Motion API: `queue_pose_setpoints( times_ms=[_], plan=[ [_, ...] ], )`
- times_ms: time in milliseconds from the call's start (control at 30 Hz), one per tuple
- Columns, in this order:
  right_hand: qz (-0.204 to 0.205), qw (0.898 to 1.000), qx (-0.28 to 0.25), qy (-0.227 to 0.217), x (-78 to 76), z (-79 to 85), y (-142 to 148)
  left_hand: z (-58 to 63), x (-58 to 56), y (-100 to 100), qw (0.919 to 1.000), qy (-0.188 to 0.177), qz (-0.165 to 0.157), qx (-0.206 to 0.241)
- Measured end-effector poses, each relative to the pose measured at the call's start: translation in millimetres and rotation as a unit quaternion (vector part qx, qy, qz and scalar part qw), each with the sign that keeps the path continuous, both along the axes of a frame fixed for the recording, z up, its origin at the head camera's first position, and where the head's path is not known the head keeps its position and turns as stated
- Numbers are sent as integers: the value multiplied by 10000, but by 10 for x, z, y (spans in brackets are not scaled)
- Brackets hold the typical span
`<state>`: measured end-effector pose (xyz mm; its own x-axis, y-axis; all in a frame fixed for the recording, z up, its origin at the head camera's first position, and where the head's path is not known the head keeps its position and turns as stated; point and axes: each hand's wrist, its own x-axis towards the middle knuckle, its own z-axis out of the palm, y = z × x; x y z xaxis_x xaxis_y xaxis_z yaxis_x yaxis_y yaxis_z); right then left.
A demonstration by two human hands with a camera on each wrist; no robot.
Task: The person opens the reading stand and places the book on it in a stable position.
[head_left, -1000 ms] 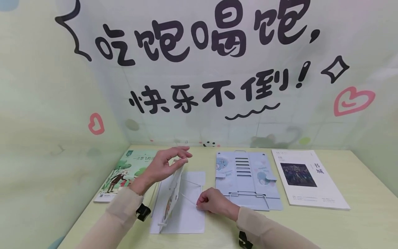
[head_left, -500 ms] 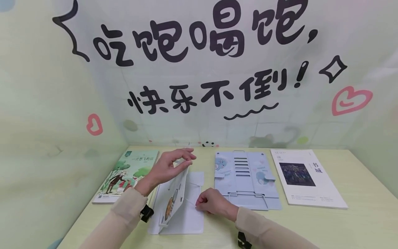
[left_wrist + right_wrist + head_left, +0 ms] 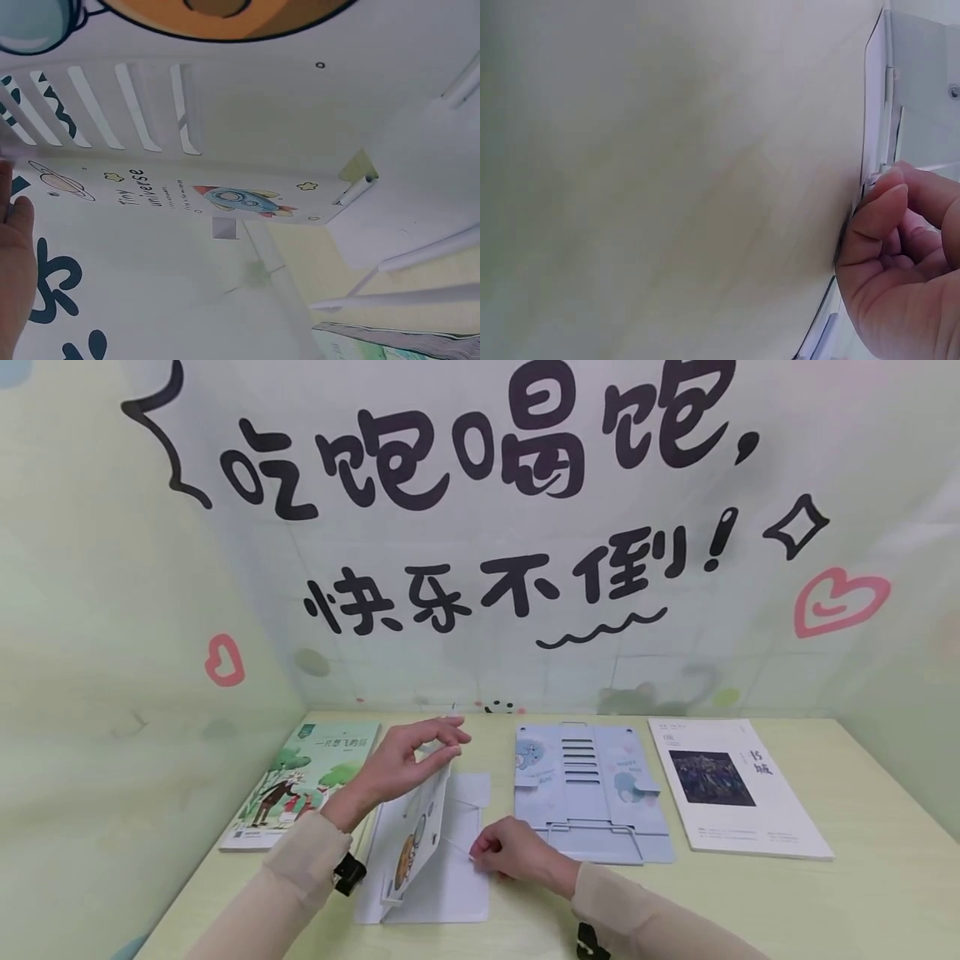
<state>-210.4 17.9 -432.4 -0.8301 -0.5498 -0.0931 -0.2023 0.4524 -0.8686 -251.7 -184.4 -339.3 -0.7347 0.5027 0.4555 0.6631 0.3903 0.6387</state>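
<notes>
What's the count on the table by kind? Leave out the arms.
Book stands: 2 (white stand, panel raised; blue stand, lying flat)
Books: 2 (green-covered book; white-covered book)
Total: 4
</notes>
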Motion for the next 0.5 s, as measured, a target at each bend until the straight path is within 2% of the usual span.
queue_pose_setpoints(
  times_ms=[167,300,400,500],
  plan=[
    [21,9996,-283,59,106,27,64,21,-20,-3,9999,-102,-24,114],
    [-6,9968,-793,-63,290,98,52,43,-51,-13,9987,-305,37,398],
    [120,9909,-1319,-241,467,188,-18,38,-116,-38,9961,-523,294,648],
    [235,9814,-1878,-318,606,281,-118,12,-200,-86,9921,-772,788,596]
  ],
)
